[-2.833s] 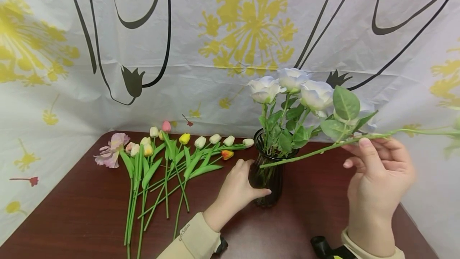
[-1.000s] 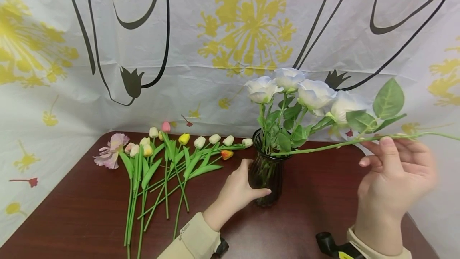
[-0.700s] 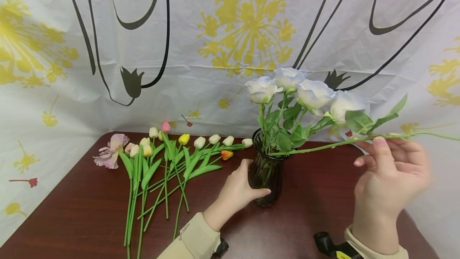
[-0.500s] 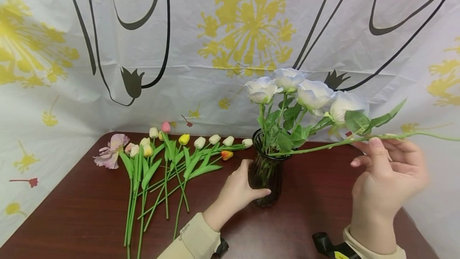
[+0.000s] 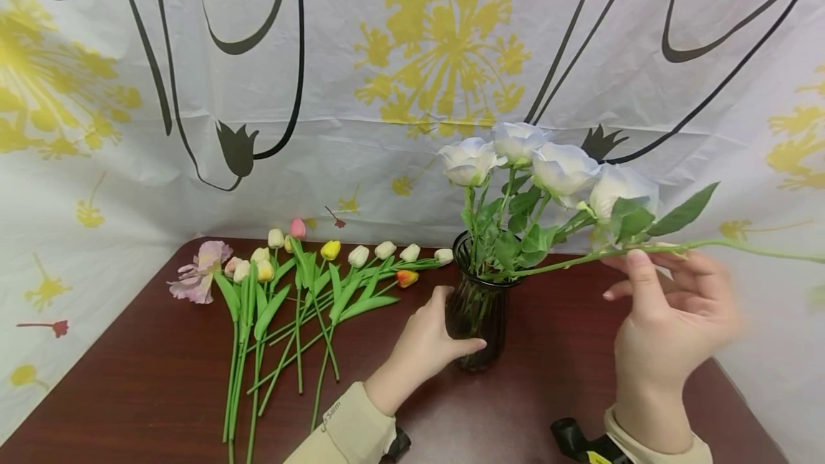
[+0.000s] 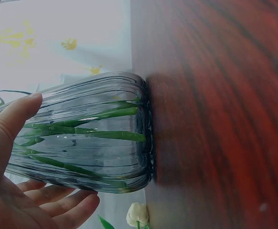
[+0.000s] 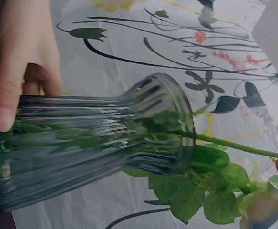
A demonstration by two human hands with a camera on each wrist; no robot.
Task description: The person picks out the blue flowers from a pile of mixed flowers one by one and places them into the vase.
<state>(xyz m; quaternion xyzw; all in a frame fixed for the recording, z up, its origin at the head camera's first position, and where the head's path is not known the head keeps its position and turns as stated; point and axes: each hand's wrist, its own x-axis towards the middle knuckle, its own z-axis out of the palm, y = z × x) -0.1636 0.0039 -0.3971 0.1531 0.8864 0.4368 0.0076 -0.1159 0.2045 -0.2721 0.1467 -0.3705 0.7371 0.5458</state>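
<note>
My left hand (image 5: 420, 339) holds the dark ribbed glass vase (image 5: 480, 324) around its side, thumb in front. Several white roses (image 5: 563, 169) stand in it, leaning right. In the left wrist view, green stems (image 6: 110, 135) reach down near the vase's base, which rests on the table. My right hand (image 5: 673, 331), right of the vase, pinches a long green flower stem (image 5: 554, 266) between thumb and fingers. The stem lies nearly level, with leaves by the fingertips. Its left end enters the vase mouth, as the right wrist view shows; its blossom is beyond the right edge.
Several tulips (image 5: 358, 256) in white, yellow, pink and orange lie left of the vase on the dark red-brown table (image 5: 148, 378), their stems crossing. A pale purple ruffled flower (image 5: 201, 272) lies at far left. A printed white cloth (image 5: 309, 92) hangs behind the table.
The stem in my right hand has gone from in front of the vase to its mouth. My right hand first moved right, then back left with it. The left hand stays on the vase.
</note>
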